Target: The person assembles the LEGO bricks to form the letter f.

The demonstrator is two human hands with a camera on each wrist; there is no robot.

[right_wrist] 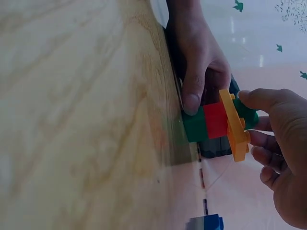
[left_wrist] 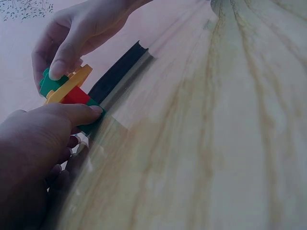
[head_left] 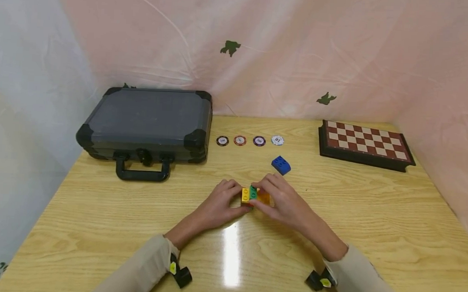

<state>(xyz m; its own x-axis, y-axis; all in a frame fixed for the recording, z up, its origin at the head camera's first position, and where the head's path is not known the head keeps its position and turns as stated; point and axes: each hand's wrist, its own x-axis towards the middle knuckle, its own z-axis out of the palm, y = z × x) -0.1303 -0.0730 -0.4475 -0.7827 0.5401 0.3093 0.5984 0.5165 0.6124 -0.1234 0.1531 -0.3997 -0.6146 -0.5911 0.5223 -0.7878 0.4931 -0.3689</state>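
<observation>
Brick stack: green, red, yellow, green bricks, centre of head view, standing on tabletop. Judged light, rigid, smooth-sided; joints may pop apart, so hold by side faces. Left hand: fingers curled, thumb against lower bricks. Right hand: fingers pinching top green brick. Blue brick lies apart, above stack in frame.
</observation>
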